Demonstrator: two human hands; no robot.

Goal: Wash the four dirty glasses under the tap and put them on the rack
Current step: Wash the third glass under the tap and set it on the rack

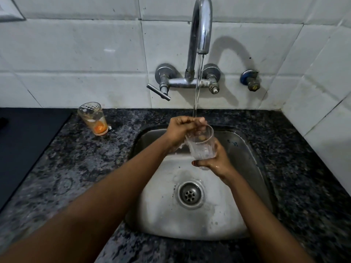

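Hands: right hand [214, 162] grips clear glass [201, 145] at base, over sink [245, 149]; left hand [182, 130] fingers curled into rim, under tap stream [197, 88]. Glass wet, slippery, fragile, light; hold low on wall. Dirty glass [93, 118] waits on bench [79, 168].

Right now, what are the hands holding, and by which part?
The right hand grips the clear glass round its base; the left hand has fingers curled over its rim, under the running water.

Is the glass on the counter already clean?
No, the glass on the counter holds an orange residue at its bottom.
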